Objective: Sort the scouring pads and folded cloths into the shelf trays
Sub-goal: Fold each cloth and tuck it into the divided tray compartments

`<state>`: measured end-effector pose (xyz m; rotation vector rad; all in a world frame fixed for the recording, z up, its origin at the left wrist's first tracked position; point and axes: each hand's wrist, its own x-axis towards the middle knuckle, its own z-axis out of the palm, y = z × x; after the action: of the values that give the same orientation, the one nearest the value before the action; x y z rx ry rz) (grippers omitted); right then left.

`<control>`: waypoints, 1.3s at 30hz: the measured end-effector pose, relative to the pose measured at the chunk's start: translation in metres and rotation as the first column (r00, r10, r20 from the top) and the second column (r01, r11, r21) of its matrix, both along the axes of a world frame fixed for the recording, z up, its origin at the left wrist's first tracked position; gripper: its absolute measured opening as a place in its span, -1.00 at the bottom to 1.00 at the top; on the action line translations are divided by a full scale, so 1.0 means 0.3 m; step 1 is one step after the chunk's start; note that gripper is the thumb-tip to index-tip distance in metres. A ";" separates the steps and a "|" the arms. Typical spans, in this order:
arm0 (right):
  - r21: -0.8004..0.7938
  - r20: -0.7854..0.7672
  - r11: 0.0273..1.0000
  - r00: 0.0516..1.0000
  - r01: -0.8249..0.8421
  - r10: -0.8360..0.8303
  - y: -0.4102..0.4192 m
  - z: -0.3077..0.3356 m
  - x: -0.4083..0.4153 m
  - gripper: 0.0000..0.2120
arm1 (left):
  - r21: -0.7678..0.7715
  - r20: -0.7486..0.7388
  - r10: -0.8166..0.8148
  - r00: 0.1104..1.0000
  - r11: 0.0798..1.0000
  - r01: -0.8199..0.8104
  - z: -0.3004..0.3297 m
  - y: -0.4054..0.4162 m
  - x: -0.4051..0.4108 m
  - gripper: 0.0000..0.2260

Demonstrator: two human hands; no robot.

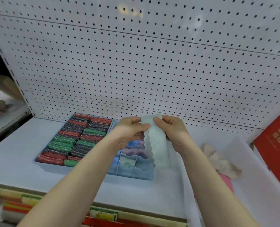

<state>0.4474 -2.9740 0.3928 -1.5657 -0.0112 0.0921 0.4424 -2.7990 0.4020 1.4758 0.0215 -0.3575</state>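
Note:
A pale green textured cloth [157, 145] with a scalloped edge hangs in the air above the shelf. My left hand [129, 130] pinches its upper left edge and my right hand [173, 130] pinches its upper right edge. Below it stands a light blue tray [142, 175] with dividers, holding folded cloths [132, 154] in blue, purple and green. To the left, another tray [37, 158] is packed with red, green and dark scouring pads [75, 138] in two rows.
A white bin [254, 185] at the right holds a crumpled beige cloth [219, 159] and a pink cloth [226, 181]. A red box [277, 145] leans at the far right. White pegboard [136, 63] backs the shelf [13, 153].

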 end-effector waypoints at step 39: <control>-0.003 0.038 0.987 0.986 -0.160 0.160 0.017 0.040 0.013 -0.51 | -0.140 0.089 0.205 0.975 0.971 -0.192 0.004 0.033 0.036 -0.83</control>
<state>0.4512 -2.9688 0.4049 -1.5643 -0.1668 0.1889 0.4532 -2.7892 0.4033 1.3467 0.0621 -0.1176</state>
